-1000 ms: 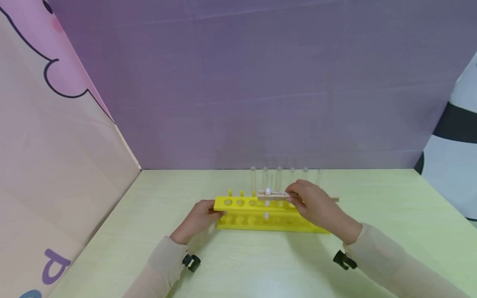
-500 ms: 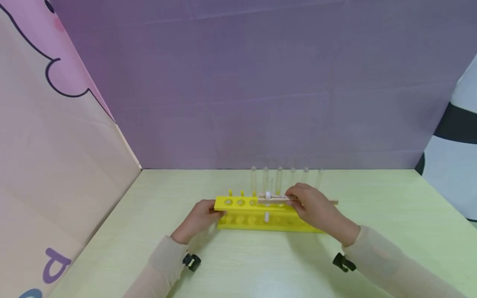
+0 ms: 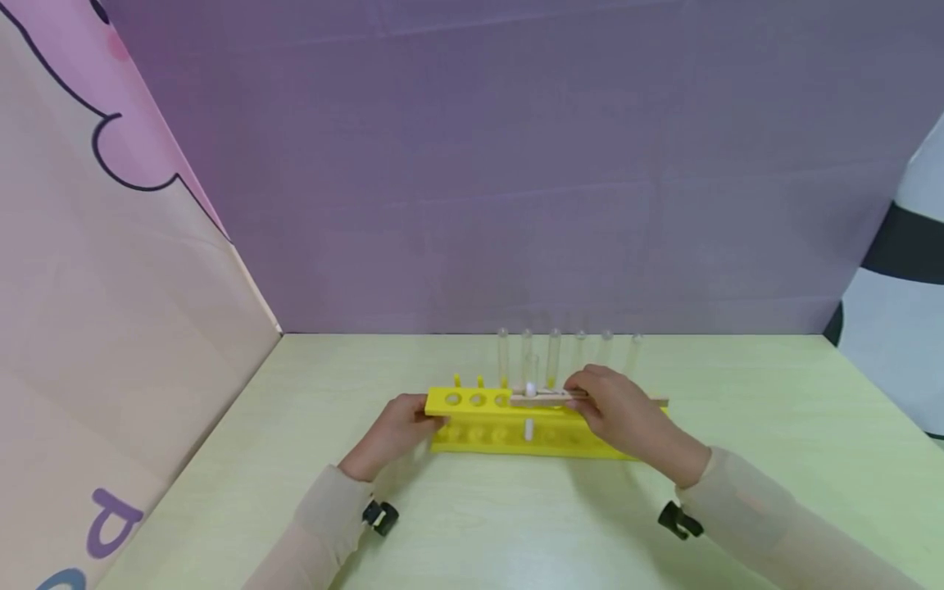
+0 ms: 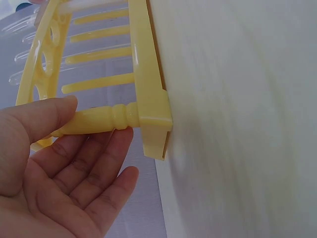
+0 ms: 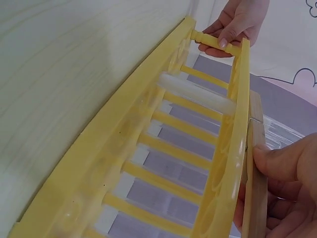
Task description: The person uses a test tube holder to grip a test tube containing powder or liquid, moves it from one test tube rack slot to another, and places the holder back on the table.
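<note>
A yellow test tube rack (image 3: 479, 448) stands on the table. My left hand (image 3: 395, 430) grips its left end post (image 4: 94, 120), thumb on one side and fingers curled behind. Above the rack's top plate, my right hand (image 3: 623, 414) pinches a wooden test tube holder (image 3: 546, 399), held level. At the holder's left end is an upright test tube (image 3: 532, 369), its lower part white. That white part (image 5: 198, 94) passes through a hole of the top plate and, in the right wrist view, reaches down to the rack's base. My right hand hides the rack's right end.
Several clear test tubes (image 3: 554, 356) sit upside down on pegs along the rack's back. Behind the pale table (image 3: 472, 524) rises a purple backdrop (image 3: 472, 180). A printed panel (image 3: 111, 328) borders the left side.
My right hand and the wooden holder have come down slightly, and the test tube sits lower in the rack. The left hand keeps its hold on the post.
</note>
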